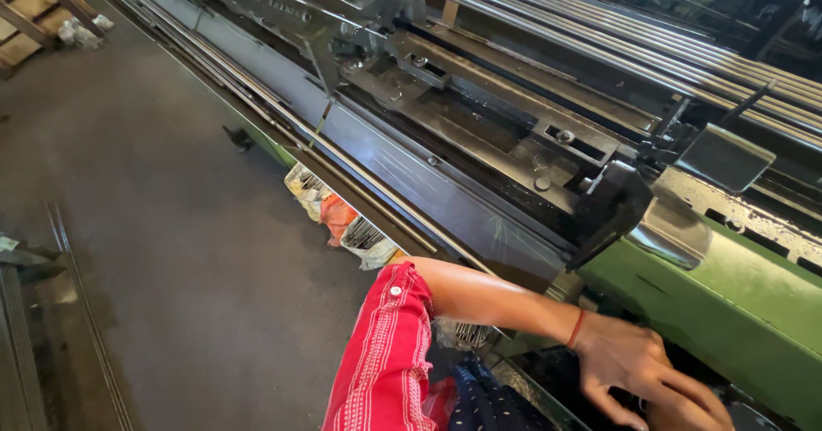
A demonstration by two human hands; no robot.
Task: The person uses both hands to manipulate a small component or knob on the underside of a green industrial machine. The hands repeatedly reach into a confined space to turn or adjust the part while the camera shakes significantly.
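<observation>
I see my left hand at the near right, fingers spread and curled down into the dark gap under the green machine frame; what the fingertips touch there is too dark to tell. My right hand lies just beneath it at the bottom edge — mostly cut off, so I cannot tell its grip. A red thread circles the left wrist, and the red sleeve is rolled above the elbow. Open room is all on the left: bare dark floor up to the machine's long edge. Against that edge hangs a crumpled bag — white, orange and yellow. Long steel rails run far right, with a black carriage below them.
</observation>
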